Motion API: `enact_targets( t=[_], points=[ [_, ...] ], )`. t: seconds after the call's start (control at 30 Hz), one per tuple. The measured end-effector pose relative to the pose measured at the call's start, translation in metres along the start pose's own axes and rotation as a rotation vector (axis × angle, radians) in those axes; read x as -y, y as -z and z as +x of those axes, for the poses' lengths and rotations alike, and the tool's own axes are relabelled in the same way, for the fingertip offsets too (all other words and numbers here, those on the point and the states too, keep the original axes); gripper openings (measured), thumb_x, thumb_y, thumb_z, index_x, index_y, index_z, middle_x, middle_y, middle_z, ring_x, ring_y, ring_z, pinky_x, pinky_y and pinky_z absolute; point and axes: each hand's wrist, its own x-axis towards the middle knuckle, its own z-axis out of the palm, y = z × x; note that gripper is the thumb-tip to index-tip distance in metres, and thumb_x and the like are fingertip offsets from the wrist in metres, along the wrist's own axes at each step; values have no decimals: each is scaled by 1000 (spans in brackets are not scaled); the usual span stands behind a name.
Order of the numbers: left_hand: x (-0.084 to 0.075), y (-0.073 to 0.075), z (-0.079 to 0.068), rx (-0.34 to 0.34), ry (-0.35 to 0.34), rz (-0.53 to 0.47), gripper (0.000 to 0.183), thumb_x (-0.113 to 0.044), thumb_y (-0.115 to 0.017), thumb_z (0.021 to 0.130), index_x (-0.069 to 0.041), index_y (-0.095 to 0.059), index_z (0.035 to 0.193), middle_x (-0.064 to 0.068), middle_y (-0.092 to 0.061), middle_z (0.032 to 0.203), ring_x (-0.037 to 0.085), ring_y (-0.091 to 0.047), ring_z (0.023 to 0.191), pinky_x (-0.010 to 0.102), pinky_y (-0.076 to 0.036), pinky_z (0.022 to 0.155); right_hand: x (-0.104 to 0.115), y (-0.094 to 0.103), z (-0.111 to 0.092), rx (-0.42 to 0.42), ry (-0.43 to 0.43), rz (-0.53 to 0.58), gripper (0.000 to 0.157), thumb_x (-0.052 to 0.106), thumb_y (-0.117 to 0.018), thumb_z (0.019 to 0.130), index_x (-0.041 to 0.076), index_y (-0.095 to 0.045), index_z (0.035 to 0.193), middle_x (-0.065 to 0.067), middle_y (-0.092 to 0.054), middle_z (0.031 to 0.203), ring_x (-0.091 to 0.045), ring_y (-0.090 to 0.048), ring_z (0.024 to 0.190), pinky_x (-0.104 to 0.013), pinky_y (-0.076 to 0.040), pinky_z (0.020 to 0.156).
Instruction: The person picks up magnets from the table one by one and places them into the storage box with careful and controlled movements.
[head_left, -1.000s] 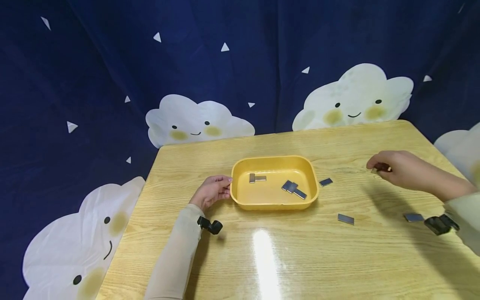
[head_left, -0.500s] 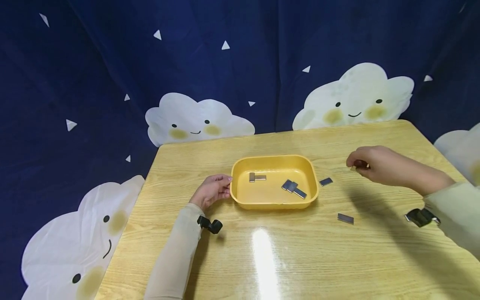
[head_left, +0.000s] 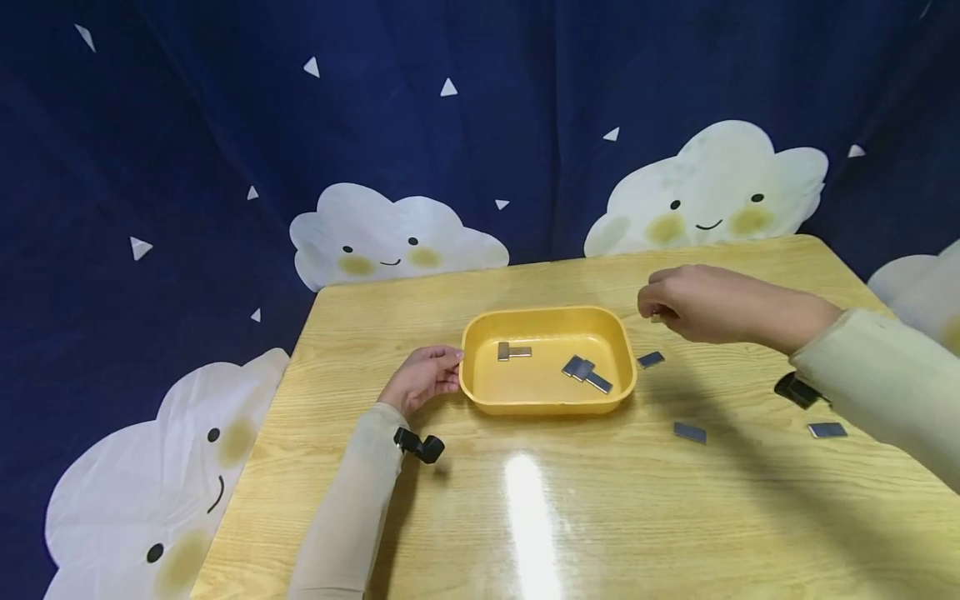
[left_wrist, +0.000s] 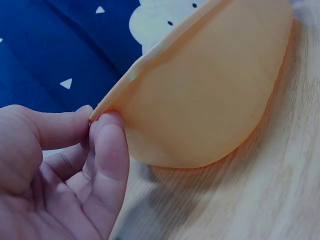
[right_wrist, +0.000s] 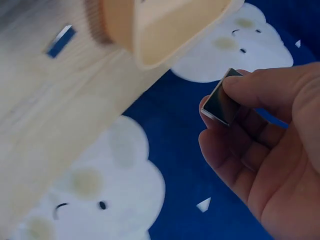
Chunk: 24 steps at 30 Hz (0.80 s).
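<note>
My left hand (head_left: 422, 379) pinches the left rim of a yellow plastic tray (head_left: 517, 390) between thumb and fingers; the left wrist view shows the tray wall (left_wrist: 200, 95) from outside. My right hand (head_left: 697, 304) is raised off the table, just beyond the tray's right end. Between its thumb and fingers it pinches a small flat metal block (right_wrist: 220, 104), dark and shiny with bright edges. Inside the tray, a T-shaped pair of metal blocks (head_left: 513, 352) lies at the left, and a cluster of metal blocks (head_left: 587, 374) lies at the right.
Outside the tray, one loose metal block (head_left: 651, 359) lies close to its right end. Another metal block (head_left: 690, 432) is nearer the front, and a third metal block (head_left: 827, 430) rests under the right forearm. A dark blue cloud-print curtain (head_left: 555, 125) hangs behind the wooden table (head_left: 615, 517).
My right hand, with the metal block pinched in it, has moved left and slightly back toward the tray. My left hand and the tray have stayed in place.
</note>
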Motion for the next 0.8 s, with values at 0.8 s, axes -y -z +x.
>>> enact_targets(
  t=[0.8],
  points=[
    [-8,5,-5,-41,1,101,24,-20,-60,100,1,-64,110,0,-62,77,11,-61,65,20,-56,60,45,-1,86,76,145,75,31,-16,-54,78,15,-59,75,-1,-52,74,-14,-46,68,-28,-41,64]
  ],
)
